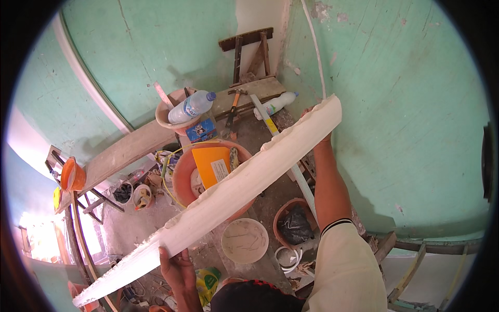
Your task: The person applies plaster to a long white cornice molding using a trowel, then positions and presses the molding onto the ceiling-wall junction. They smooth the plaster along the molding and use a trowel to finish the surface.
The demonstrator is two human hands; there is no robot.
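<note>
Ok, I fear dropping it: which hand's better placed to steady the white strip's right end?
Likely the right hand: it supports the white strip near that end; the left hand is well away.

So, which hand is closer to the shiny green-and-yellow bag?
Left. The left hand is just left of the bag; the right hand is farther, up and right, at the upper end of the long white strip.

A long wooden plank [127, 149] carries an orange bucket [73, 174] near its left end and a pale pink bucket [165, 118] farther along. On the dusty grey floor [118, 226] stand two small pails [143, 197]
</note>
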